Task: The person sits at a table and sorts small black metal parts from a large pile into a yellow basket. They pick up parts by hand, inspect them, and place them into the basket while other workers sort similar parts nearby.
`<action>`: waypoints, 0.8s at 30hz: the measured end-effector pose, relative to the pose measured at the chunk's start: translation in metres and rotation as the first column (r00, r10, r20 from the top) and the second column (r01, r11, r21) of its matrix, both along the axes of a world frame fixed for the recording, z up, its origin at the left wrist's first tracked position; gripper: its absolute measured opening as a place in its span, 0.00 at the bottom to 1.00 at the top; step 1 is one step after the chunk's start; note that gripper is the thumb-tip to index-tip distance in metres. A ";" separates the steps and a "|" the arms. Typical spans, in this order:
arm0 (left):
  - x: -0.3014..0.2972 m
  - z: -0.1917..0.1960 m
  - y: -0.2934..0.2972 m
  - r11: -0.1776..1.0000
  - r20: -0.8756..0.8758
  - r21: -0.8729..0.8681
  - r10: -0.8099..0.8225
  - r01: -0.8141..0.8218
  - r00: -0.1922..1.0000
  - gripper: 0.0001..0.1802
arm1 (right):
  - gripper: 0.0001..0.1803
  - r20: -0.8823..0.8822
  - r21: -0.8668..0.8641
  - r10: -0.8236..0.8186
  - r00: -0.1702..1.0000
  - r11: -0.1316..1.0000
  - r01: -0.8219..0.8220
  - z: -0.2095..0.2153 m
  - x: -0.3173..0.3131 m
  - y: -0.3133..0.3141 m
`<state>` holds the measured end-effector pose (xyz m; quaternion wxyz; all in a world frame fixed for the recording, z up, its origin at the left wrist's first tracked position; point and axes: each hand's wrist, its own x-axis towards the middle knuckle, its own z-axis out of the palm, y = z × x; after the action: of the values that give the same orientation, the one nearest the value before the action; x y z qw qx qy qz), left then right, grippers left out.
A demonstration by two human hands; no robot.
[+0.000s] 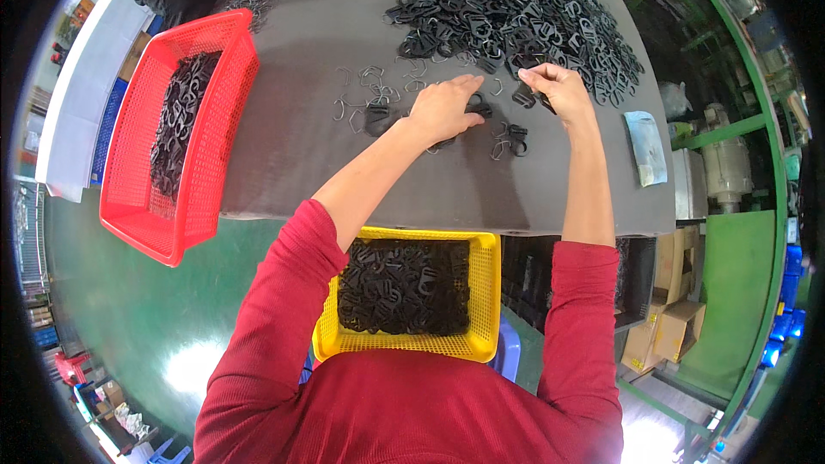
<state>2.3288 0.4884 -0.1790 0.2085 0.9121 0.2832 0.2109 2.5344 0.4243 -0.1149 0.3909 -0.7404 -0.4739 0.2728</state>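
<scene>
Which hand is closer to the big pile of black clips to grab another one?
Probably the right hand: it sits at the edge of the big pile of black clips, pinching one. The left hand lies flat on clips farther from it.

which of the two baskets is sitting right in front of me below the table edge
The yellow basket, full of black plastic clips, against your body. The red basket lies on the table's left edge.

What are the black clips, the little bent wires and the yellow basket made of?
Black clips: probably plastic; matte, moulded, all one shape. Bent wires: look like thin metal, grey with a slight shine. Yellow basket: plastic, going by its bright colour and moulded mesh walls. The right hand pinches one clip.
</scene>
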 end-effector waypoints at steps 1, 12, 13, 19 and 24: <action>0.003 -0.001 -0.001 1.000 -0.048 0.010 -0.026 0.026 0.998 0.35 | 0.11 0.119 0.003 -0.028 0.993 1.000 0.028 -0.005 0.004 -0.003; 0.007 0.015 0.009 0.981 -0.203 -0.146 0.095 -0.126 0.974 0.22 | 0.12 -0.311 -0.007 -0.192 0.931 0.980 0.199 -0.006 0.023 -0.027; 0.003 0.016 0.011 0.974 -0.191 -0.191 0.086 -0.123 0.978 0.20 | 0.12 -0.352 -0.012 -0.217 0.911 0.974 0.227 -0.008 0.024 -0.027; -0.058 0.067 -0.039 0.689 0.066 -0.624 -0.424 0.369 0.903 0.17 | 0.13 -0.332 -0.049 -0.279 0.901 0.959 0.279 -0.009 0.018 -0.033; -0.096 0.066 -0.086 0.601 0.041 -0.512 -0.697 0.614 0.716 0.17 | 0.13 -0.560 0.038 -0.012 0.828 0.998 0.040 -0.002 -0.006 -0.025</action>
<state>2.2326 0.4025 -0.1126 0.4713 0.8812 -0.0128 -0.0353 2.5280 0.3991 -0.1165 0.5339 -0.6249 -0.3349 0.4607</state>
